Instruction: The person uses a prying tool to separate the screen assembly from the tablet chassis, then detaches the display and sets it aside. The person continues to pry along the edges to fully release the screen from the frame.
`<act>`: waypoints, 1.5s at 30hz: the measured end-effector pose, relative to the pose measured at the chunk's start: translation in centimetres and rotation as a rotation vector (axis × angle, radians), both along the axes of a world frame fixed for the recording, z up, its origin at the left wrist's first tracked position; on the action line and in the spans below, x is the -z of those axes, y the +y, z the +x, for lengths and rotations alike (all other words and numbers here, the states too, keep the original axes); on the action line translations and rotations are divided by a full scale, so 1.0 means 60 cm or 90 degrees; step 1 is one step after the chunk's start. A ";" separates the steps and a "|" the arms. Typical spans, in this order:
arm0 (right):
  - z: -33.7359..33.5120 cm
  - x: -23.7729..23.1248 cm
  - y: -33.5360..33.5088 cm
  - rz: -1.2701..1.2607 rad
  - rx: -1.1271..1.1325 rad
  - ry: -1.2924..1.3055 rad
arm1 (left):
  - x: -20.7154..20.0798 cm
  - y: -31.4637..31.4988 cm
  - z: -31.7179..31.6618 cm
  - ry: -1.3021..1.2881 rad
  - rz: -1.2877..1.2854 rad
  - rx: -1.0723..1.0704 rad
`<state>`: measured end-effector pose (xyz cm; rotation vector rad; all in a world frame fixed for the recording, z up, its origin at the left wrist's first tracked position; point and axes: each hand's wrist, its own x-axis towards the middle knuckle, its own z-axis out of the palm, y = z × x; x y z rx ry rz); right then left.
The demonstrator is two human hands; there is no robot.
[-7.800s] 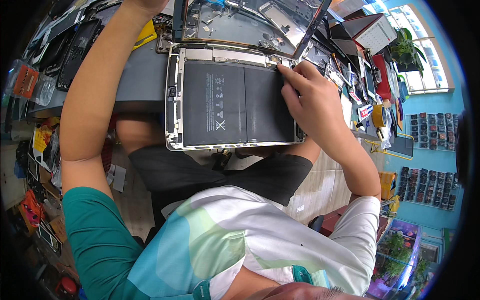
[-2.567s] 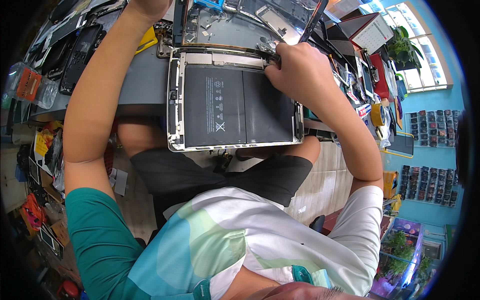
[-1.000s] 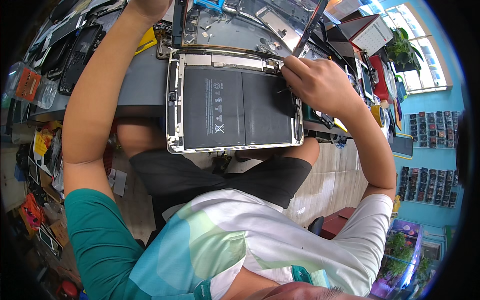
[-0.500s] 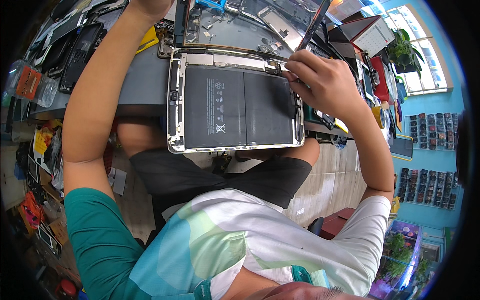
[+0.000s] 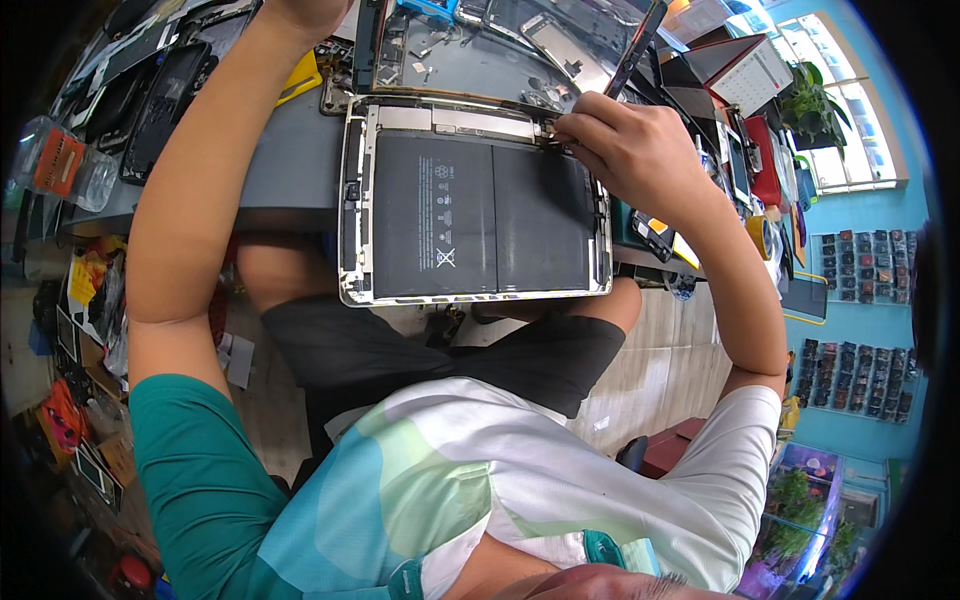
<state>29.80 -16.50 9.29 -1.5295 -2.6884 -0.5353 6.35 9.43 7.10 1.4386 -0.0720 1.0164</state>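
Observation:
An opened tablet (image 5: 350, 200) lies over the bench's near edge, its large black battery (image 5: 540, 220) exposed and its pale metal rim facing up. Beyond its far edge a see-through glass panel (image 5: 632, 60) with a dark frame stands tilted up. My right hand (image 5: 640, 155) is at the tablet's far right corner, thumb and fingers pinched together close to the inner parts there. Whatever lies between those fingertips is too small and covered to make out. My left hand (image 5: 305, 12) reaches to the top of the picture, left of the panel, with its fingers cut off.
Phone housings (image 5: 165, 110) and a clear plastic bottle with an orange label (image 5: 75, 165) crowd the bench's left. A yellow tool (image 5: 300, 80) lies beside the tablet. To the right are a desk calendar (image 5: 745, 75), a roll of yellow tape (image 5: 758, 237) and a potted plant (image 5: 810, 105).
My right hand has shifted slightly left, its fingertips now lower at the tablet's corner. The glass panel's right side has moved a little to the right. My left arm is nearly still.

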 end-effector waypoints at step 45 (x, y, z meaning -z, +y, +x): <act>-0.033 -0.006 0.018 -0.012 -0.034 -0.022 | -0.007 0.000 -0.012 0.004 0.000 -0.010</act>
